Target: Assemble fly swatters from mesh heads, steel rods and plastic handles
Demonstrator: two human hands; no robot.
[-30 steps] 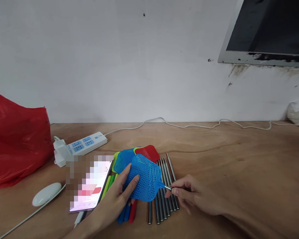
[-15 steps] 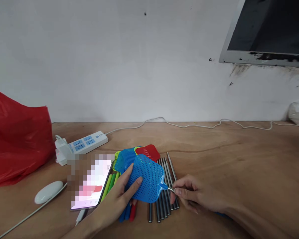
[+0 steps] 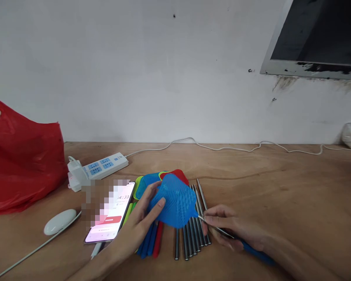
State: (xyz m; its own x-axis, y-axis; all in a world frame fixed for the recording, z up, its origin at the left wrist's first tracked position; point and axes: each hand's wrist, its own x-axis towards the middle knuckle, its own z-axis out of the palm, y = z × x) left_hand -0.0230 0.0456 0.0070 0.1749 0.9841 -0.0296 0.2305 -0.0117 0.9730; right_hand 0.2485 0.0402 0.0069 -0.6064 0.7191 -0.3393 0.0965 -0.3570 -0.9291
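My left hand [image 3: 142, 220] pinches the edge of a blue perforated fly swatter head [image 3: 177, 205], thumb on top. The head's narrow neck meets a thin metal rod [image 3: 222, 232], gripped by the fingers of my right hand [image 3: 231, 228]. That rod runs under the right hand to a blue handle grip [image 3: 257, 253]. Beneath the held head lie several metal rods [image 3: 190, 246] side by side. Behind it are more swatter heads, one blue [image 3: 149, 181] and one red [image 3: 181, 177]. Blue grips [image 3: 148, 244], a red grip [image 3: 158, 244] and green grips [image 3: 128, 214] lie by my left hand.
A lit phone [image 3: 114, 218] lies left of my left hand, plugged into a cable. Farther left are a white mouse-shaped object [image 3: 60, 221], a power strip [image 3: 111, 164] and a red plastic bag [image 3: 26, 164]. A white cord [image 3: 222, 148] runs along the wall.
The held swatter head has tilted and shifted slightly up and right. More of the metal rod and its blue grip now shows beneath my right hand.
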